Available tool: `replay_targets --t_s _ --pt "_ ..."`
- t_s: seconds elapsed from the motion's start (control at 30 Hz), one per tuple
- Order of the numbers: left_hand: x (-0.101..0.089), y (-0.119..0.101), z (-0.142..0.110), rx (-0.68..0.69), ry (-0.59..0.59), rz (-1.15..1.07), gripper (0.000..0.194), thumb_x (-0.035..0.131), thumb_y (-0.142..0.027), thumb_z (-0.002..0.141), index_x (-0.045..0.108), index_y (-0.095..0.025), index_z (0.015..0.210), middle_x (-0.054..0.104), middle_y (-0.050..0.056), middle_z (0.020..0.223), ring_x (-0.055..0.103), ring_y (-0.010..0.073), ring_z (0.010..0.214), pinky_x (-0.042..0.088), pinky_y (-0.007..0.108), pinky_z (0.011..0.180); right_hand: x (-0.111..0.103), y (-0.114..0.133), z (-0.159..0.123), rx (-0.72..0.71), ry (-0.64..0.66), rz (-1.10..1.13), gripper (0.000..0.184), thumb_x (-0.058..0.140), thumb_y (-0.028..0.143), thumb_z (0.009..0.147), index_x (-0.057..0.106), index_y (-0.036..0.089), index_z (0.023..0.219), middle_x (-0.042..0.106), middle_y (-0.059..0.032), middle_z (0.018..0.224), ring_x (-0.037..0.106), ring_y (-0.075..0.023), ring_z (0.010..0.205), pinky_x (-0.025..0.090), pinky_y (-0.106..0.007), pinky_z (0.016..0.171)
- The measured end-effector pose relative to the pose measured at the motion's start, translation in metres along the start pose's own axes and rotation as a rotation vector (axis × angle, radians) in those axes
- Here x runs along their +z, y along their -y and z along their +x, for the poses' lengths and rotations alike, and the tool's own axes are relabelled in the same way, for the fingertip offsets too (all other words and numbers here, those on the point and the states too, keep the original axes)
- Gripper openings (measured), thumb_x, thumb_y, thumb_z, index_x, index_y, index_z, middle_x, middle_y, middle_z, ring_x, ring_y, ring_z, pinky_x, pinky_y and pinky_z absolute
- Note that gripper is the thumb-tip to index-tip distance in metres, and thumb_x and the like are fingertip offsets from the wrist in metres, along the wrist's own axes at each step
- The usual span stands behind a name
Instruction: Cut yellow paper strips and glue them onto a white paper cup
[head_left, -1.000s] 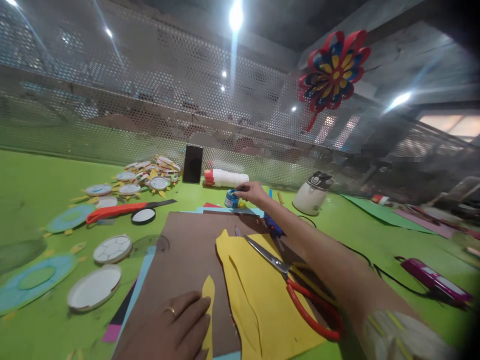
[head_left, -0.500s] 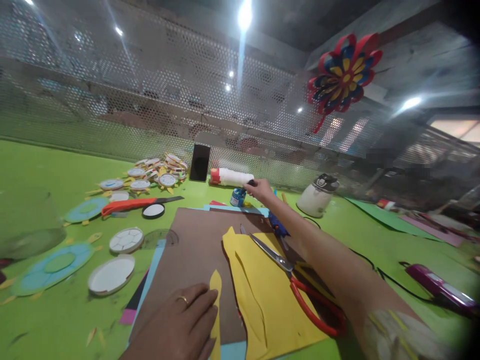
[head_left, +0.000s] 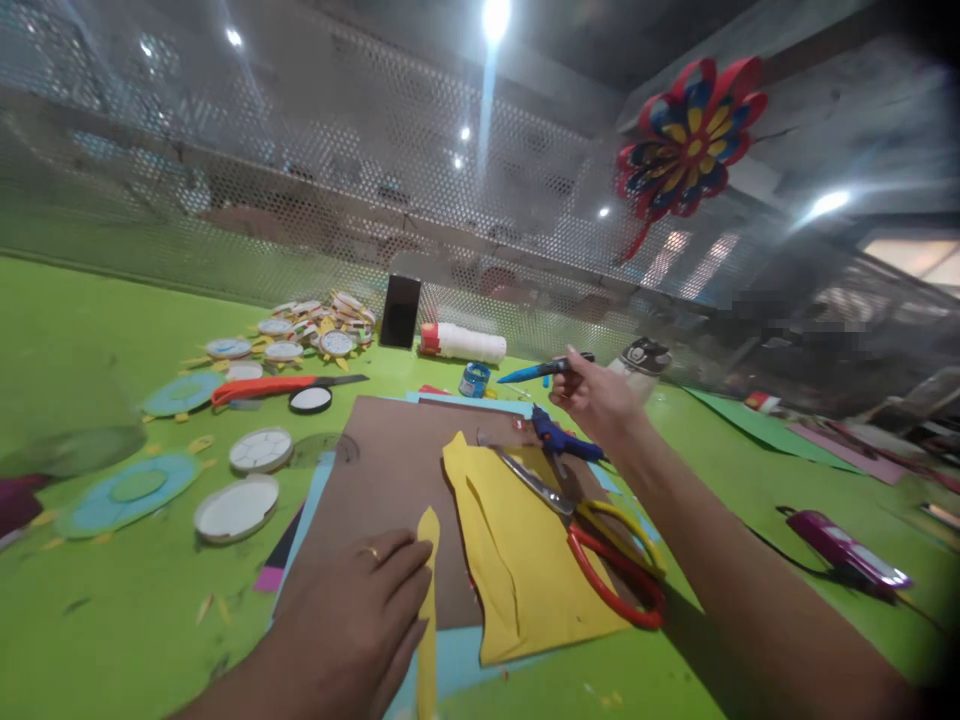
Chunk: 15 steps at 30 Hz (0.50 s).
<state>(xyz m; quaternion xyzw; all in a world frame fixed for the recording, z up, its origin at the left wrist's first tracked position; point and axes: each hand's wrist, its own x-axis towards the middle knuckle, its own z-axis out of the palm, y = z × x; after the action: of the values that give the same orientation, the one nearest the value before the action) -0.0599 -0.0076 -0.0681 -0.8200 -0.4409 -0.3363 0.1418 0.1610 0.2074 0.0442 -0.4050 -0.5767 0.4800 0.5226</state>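
Note:
My left hand (head_left: pixel 375 590) lies on the brown sheet (head_left: pixel 390 450), fingers stretched out. Its fingertips rest on the edge of a narrow yellow strip (head_left: pixel 427 570) with a pointed end. My right hand (head_left: pixel 596 390) is raised at the far side, pinching a slim blue pen-shaped tool (head_left: pixel 534 373) with a dark rear end; its exact kind is unclear. The tool's tip points left, near a small open blue jar (head_left: pixel 474 380). Between my hands lies a cut yellow sheet (head_left: pixel 517 570), and on it are scissors (head_left: pixel 607 590) with red and yellow handles.
A blue glue gun (head_left: pixel 559 437) lies below my right hand. On the left are a red-handled cutter (head_left: pixel 262 388), round white lids (head_left: pixel 237 508) and blue-green paper rings (head_left: pixel 131 495). Behind stand a phone (head_left: pixel 400 312) and a white roll (head_left: pixel 465 344). A purple device (head_left: pixel 847 550) lies right.
My right hand has moved right and away from the blue jar, bringing the blue pen-shaped tool clear of it. My left hand stays on the yellow strip. The camera view has shifted slightly.

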Motion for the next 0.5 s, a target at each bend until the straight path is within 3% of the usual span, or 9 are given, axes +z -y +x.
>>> replay_targets --t_s 0.1,0.23,0.4,0.5 --pt "-0.016 -0.006 0.006 -0.026 0.191 -0.015 0.027 0.042 -0.018 0.088 0.064 -0.013 0.104 0.066 0.010 0.107 0.058 0.0224 0.102 0.049 0.039 0.088 0.007 0.002 -0.045 0.044 0.059 0.103 0.025 0.066 0.039 0.078 0.055 0.017 0.072 0.048 0.0043 0.059 0.045 -0.0080 0.050 0.043 -0.020 0.046" --pt "-0.022 -0.006 0.011 0.023 0.283 -0.055 0.028 0.040 -0.018 0.090 0.063 -0.008 0.103 0.066 0.014 0.105 0.058 0.0234 0.104 0.047 0.043 0.092 0.025 0.000 -0.091 0.052 0.111 0.156 0.022 0.076 0.028 0.067 0.057 0.019 0.068 0.042 0.0058 0.056 0.042 -0.0088 0.051 0.040 -0.022 0.046" --pt "-0.023 -0.005 0.010 0.058 0.318 -0.025 0.030 0.040 -0.019 0.090 0.063 -0.008 0.107 0.065 0.014 0.110 0.056 0.0249 0.109 0.045 0.043 0.096 0.041 -0.012 -0.120 -0.051 0.090 0.045 0.011 0.067 0.024 0.078 0.057 0.022 0.073 0.043 0.0067 0.054 0.042 -0.0093 0.048 0.040 -0.024 0.049" --pt "-0.020 -0.002 0.006 0.073 0.309 -0.007 0.032 0.041 -0.019 0.090 0.061 -0.008 0.111 0.064 0.015 0.114 0.055 0.0276 0.110 0.047 0.045 0.093 0.041 -0.015 -0.128 -0.121 0.057 -0.181 0.007 0.063 0.027 0.081 0.058 0.024 0.077 0.051 0.0049 0.057 0.047 -0.0108 0.050 0.041 -0.025 0.050"
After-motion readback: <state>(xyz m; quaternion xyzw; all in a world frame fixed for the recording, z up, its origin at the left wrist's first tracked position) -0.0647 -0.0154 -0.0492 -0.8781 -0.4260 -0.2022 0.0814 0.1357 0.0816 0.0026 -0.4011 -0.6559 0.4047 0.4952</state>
